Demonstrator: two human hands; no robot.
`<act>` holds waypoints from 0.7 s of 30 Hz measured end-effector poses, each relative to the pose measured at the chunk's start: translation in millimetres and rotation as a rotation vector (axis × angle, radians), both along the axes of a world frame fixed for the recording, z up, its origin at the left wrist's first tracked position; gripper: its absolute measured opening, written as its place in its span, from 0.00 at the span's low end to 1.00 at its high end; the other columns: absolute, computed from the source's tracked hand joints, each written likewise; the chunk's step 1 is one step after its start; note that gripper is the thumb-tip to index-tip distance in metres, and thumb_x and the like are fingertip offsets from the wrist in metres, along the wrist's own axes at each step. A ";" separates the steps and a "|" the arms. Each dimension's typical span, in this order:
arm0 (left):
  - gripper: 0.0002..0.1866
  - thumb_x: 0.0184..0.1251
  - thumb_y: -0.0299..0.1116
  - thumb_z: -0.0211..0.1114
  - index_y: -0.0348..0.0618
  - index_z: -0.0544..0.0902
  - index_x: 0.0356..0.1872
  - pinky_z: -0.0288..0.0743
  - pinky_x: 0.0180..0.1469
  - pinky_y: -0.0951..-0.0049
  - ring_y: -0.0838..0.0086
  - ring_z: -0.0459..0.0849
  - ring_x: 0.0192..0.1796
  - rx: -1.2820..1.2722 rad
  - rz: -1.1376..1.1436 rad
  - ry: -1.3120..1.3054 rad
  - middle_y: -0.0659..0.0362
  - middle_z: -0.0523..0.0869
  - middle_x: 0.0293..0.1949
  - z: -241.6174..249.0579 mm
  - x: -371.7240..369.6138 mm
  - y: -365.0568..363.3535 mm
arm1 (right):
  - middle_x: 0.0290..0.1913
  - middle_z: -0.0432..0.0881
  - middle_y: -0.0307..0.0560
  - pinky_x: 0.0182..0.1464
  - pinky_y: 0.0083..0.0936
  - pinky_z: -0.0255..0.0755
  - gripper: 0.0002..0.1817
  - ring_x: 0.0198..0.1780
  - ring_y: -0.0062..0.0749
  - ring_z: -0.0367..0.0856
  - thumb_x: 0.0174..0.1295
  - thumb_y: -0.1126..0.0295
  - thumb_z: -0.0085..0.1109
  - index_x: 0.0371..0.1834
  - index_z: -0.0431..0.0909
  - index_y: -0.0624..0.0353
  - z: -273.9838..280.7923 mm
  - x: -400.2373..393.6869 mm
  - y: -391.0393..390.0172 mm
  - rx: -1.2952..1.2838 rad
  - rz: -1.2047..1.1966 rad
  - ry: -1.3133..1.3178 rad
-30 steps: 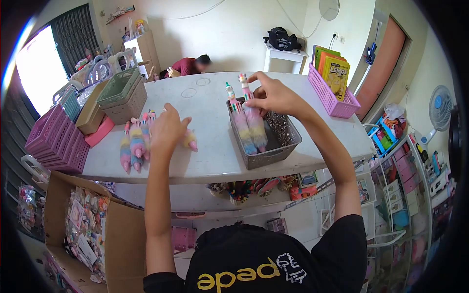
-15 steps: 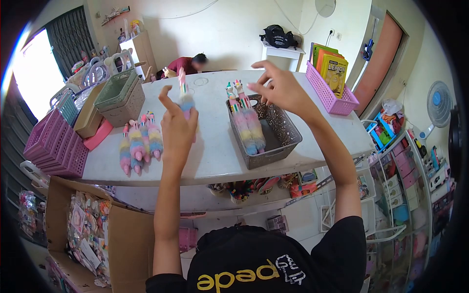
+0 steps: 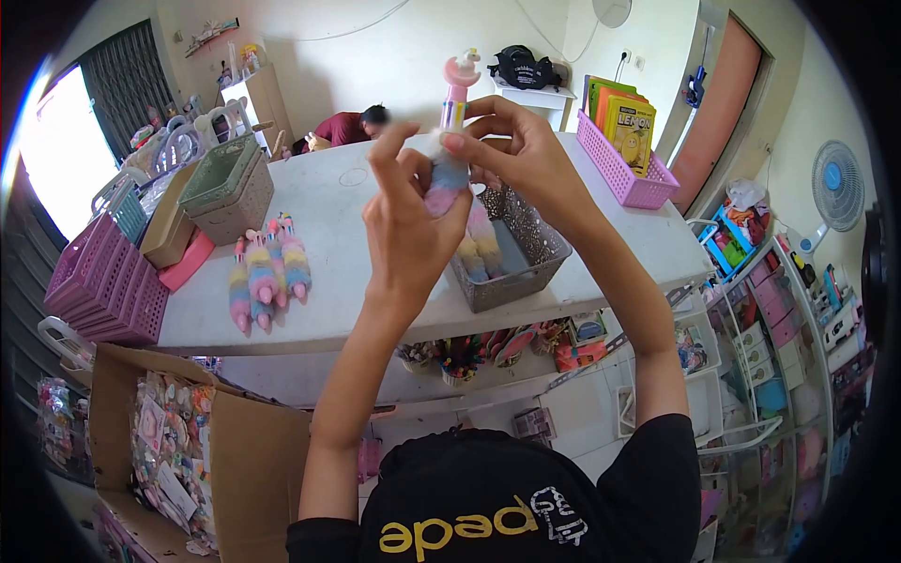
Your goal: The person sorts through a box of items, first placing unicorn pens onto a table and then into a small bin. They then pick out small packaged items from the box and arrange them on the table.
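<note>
Between my two hands, a fluffy pastel pen (image 3: 448, 174) is held upright, its pink top with a small figure pointing up. My left hand (image 3: 408, 211) is closed around the lower fluffy part. My right hand (image 3: 516, 145) pinches the pen near the top of the fluff. Behind and below them stands a grey perforated basket (image 3: 511, 293), with fluffy pens (image 3: 480, 246) inside, partly covered by my hands. Several more fluffy pens (image 3: 267, 272) lie in a bunch on the white table (image 3: 319, 220) to the left.
Stacked purple baskets (image 3: 108, 281) and grey-green baskets (image 3: 225, 188) stand at the table's left end. A pink basket (image 3: 629, 183) with coloured booklets is at the back right. An open cardboard box (image 3: 249, 469) of packets sits below left. A person (image 3: 343, 129) is beyond the table.
My left hand has carried the pen right and up, to in front of the basket. My right hand has come in from above the basket and taken hold of the pen too.
</note>
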State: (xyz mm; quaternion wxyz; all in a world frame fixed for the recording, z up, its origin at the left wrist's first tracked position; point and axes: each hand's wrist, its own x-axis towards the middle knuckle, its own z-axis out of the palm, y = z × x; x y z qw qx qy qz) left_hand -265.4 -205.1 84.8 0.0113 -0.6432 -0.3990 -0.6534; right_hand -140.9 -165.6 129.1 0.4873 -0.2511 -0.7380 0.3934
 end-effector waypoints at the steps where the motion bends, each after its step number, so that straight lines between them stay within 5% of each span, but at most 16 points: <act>1: 0.33 0.40 0.21 0.63 0.45 0.57 0.50 0.68 0.25 0.72 0.68 0.74 0.19 0.009 0.007 -0.006 0.58 0.70 0.19 2.3 2.6 -0.7 | 0.30 0.76 0.39 0.22 0.09 0.61 0.18 0.24 0.12 0.69 0.52 0.65 0.62 0.41 0.71 0.63 0.5 -0.2 -0.3 -0.014 0.021 -0.002; 6: 0.31 0.43 0.25 0.66 0.42 0.60 0.49 0.67 0.24 0.74 0.72 0.72 0.18 -0.021 -0.103 -0.018 0.58 0.71 0.19 4.7 3.2 -0.2 | 0.27 0.76 0.37 0.20 0.09 0.57 0.16 0.21 0.10 0.66 0.53 0.64 0.60 0.39 0.71 0.63 4.8 7.2 1.6 -0.105 0.050 0.019; 10: 0.24 0.47 0.30 0.68 0.39 0.66 0.44 0.67 0.24 0.76 0.75 0.72 0.20 -0.088 -0.101 -0.007 0.57 0.75 0.23 2.6 -28.1 -1.3 | 0.23 0.76 0.38 0.18 0.10 0.57 0.17 0.20 0.12 0.67 0.52 0.62 0.61 0.36 0.70 0.63 14.4 31.4 11.0 0.082 -0.206 -0.117; 12: 0.18 0.51 0.33 0.65 0.36 0.70 0.40 0.69 0.28 0.72 0.70 0.76 0.25 -0.278 0.189 0.109 0.54 0.78 0.28 6.2 -60.1 -8.5 | 0.22 0.77 0.42 0.19 0.12 0.61 0.19 0.21 0.15 0.72 0.51 0.61 0.62 0.36 0.70 0.64 13.2 38.6 10.7 0.148 -0.454 -0.397; 14: 0.19 0.52 0.38 0.63 0.36 0.72 0.40 0.72 0.34 0.66 0.62 0.80 0.34 -0.381 0.605 0.359 0.51 0.79 0.34 -13.9 -105.6 4.2 | 0.22 0.77 0.47 0.21 0.18 0.64 0.19 0.23 0.21 0.75 0.50 0.62 0.62 0.35 0.69 0.66 2.2 37.6 9.5 0.099 -0.403 -0.474; 16: 0.21 0.51 0.41 0.62 0.38 0.73 0.41 0.72 0.40 0.64 0.58 0.79 0.44 -0.827 0.862 0.498 0.49 0.79 0.39 -10.1 -124.4 7.0 | 0.23 0.77 0.51 0.23 0.23 0.68 0.19 0.25 0.28 0.78 0.50 0.63 0.62 0.34 0.68 0.67 -16.2 32.9 13.8 0.052 -0.347 -0.555; 19: 0.22 0.48 0.42 0.63 0.40 0.74 0.43 0.72 0.43 0.63 0.60 0.78 0.45 -1.079 0.926 0.683 0.50 0.79 0.42 -21.1 -144.2 21.6 | 0.27 0.74 0.63 0.35 0.37 0.69 0.18 0.30 0.55 0.75 0.49 0.67 0.59 0.33 0.63 0.69 -35.9 15.2 21.4 0.397 -0.518 -0.832; 21: 0.18 0.50 0.40 0.62 0.41 0.76 0.41 0.73 0.43 0.63 0.60 0.79 0.44 -1.035 0.976 0.709 0.51 0.80 0.41 -33.1 -146.2 28.0 | 0.27 0.74 0.63 0.33 0.36 0.70 0.18 0.29 0.53 0.76 0.50 0.67 0.58 0.34 0.61 0.69 -41.3 12.8 28.0 0.407 -0.529 -0.830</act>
